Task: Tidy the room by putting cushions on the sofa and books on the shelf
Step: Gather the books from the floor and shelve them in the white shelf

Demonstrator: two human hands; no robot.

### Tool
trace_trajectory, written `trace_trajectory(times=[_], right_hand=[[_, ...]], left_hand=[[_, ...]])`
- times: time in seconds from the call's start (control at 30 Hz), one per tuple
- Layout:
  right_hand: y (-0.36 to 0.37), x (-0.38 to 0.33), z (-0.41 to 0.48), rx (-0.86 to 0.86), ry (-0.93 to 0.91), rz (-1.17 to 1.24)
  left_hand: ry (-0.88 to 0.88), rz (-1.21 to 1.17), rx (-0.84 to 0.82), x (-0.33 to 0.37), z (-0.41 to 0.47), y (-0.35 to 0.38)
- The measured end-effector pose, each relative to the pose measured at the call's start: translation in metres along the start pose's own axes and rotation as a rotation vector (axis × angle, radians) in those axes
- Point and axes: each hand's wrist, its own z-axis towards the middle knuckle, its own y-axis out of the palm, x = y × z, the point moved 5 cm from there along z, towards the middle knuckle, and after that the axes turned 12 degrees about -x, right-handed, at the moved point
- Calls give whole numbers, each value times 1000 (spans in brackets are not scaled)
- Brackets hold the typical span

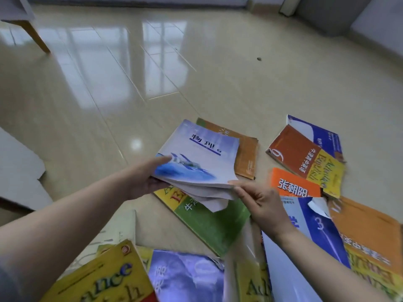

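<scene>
We're lifting the pale blue physics book (196, 153) off the pile. It's hanging over the green-and-yellow book (209, 223) and partly over the orange-brown book (246, 153), both lying flat on the tiled floor (109, 83). Left hand (141, 179) is gripping the near-left corner, thumb flat on the cover and fingers curled under, so it's taking the weight. Right hand (259, 203) is pinching the near-right corner, because the lower pages are sagging and fanning out there. We're judging that the pinch is squaring the block so nothing slips or tears. Other books are lying scattered around: red-and-yellow one (305, 158), orange one (294, 184) just beside it, blue one marked 3 (316, 227) by our right wrist, yellow one (104, 277) and purple one (185, 277) nearest us. We're reading this as early in the book collection, with most of it undone. No shelf or cushions are showing. Grey furniture (327, 14) at top right could be the sofa, but we can't tell. Risk: floppy pages creasing if we're carrying it one-handed.
</scene>
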Motion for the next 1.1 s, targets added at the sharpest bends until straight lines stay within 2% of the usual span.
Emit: trace_trajectory(times=[0.1, 0.23, 0.33, 0.43, 0.6, 0.87, 1.1], right_hand=[[0, -2, -9, -70, 25, 12], [1, 2, -23, -252, 215, 15], [-4, 9, -32, -195, 374, 77], [-11, 16, -46, -154, 531, -130], [9, 34, -93, -316, 769, -321], [31, 40, -133, -417, 824, -550], [10, 38, -124, -287, 760, -573]], left_hand=[[-18, 65, -3, -8, -12, 0], [28, 47, 33, -27, -35, 14], [21, 22, 47, -59, -58, 26], [-72, 34, 46, -98, -82, 32], [-197, 107, 36, -155, -109, 26], [-275, 271, 34, -172, -114, 18], [-278, 312, 56, -176, -115, 12]])
